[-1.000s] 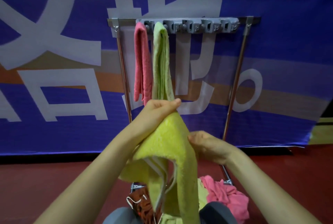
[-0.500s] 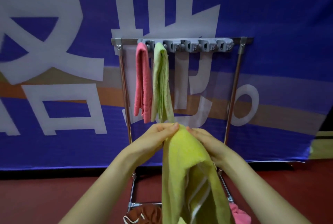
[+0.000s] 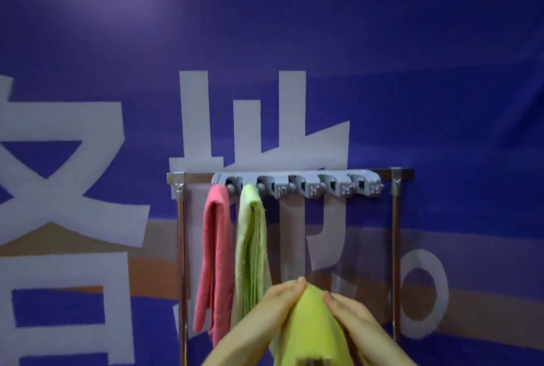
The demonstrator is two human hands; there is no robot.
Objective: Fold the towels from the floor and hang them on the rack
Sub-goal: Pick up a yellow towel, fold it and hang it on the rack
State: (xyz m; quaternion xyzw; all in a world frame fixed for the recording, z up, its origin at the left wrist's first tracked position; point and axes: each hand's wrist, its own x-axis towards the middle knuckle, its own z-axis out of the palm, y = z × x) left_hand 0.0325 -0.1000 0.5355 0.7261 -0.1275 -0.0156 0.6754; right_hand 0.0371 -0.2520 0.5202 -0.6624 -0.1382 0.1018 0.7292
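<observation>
At bottom centre, left hand (image 3: 278, 302) and right hand (image 3: 348, 314) both pinch the top fold of a yellow terry-cloth towel (image 3: 312, 327), fingers curled onto it from either side. Towel hangs down past the frame edge, held low in front of the chrome-tube rack with grey plastic clip bar (image 3: 297, 178), apart from it. On the rack's left end: folded pink towel (image 3: 216, 262), folded pale green towel (image 3: 251, 253) just beside it. Left hand overlaps the green towel's lower end; contact, cannot tell. Purple banner with big white characters (image 3: 412, 71) behind.
</observation>
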